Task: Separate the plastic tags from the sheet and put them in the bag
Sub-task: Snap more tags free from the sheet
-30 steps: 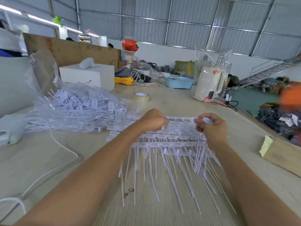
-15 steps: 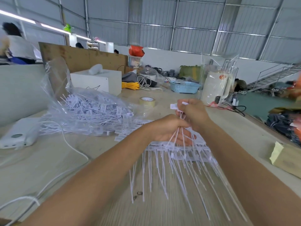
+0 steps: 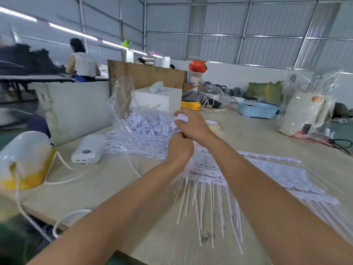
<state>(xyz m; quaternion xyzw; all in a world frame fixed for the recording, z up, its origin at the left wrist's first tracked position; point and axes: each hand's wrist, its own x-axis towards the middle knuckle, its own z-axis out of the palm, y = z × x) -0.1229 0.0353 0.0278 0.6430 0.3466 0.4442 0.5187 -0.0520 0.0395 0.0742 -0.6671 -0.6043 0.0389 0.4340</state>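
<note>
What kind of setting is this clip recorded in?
Most likely a factory or warehouse packing floor: a corrugated metal roof on steel trusses, long worktables with another worker seated at one behind, and a clear bag of bulk plastic tags.

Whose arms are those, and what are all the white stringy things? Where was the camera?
The camera sits on a person's head and looks down, so you see that person's own two bare arms reaching out over a pale wooden worktable. The right hand is curled round a small bunch of white plastic tags and holds it at the mouth of a clear plastic bag, which is already stuffed with loose tags. The left hand is curled just below it; what it grips is hidden. The white comb-like sheet of joined tags lies flat on the table, its long thin tails pointing towards the person. To the left lie a white power bank with a white cable, and beyond the hands a roll of clear tape.
</note>
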